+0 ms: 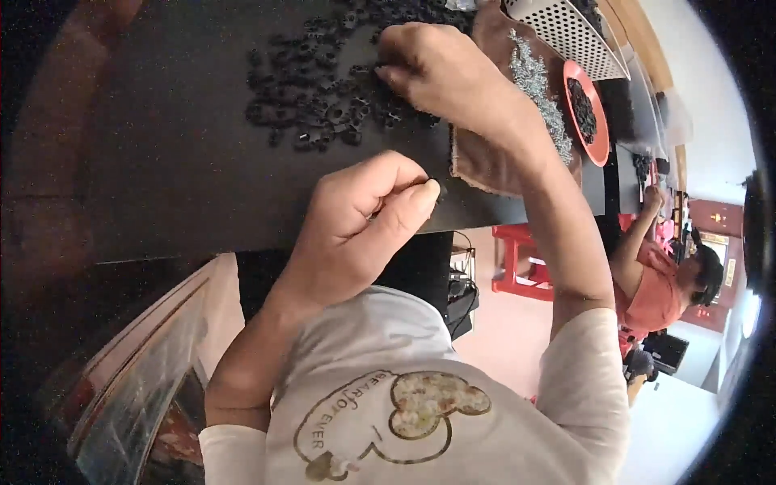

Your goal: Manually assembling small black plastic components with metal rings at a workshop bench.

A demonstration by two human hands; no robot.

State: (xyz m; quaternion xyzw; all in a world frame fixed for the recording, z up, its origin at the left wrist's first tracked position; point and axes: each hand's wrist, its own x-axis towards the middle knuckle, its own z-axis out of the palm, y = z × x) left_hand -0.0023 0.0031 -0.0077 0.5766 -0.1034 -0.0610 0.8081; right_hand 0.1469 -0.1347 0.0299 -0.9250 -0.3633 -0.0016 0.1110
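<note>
My left hand [360, 218] is closed near the front edge of the dark table, with thumb and forefinger pressed together. Between their tips a bit of a small black part [437, 194] shows; most of it is covered. Farther off and to the right, my right hand [440, 73] hangs over the near side of a spread of small black plastic parts [311, 97]. Its fingers are curled in, and whatever they may hold is hidden. To the right of that hand, many small silver screws [533, 89] lie heaped on a brown cloth [481, 166].
An orange-red dish [596, 129] with small black pieces stands right of the screws. Behind it is a perforated white metal container [570, 32]. A red stool [517, 263] stands on the floor. Another person [659, 279] sits farther right, one arm at the bench.
</note>
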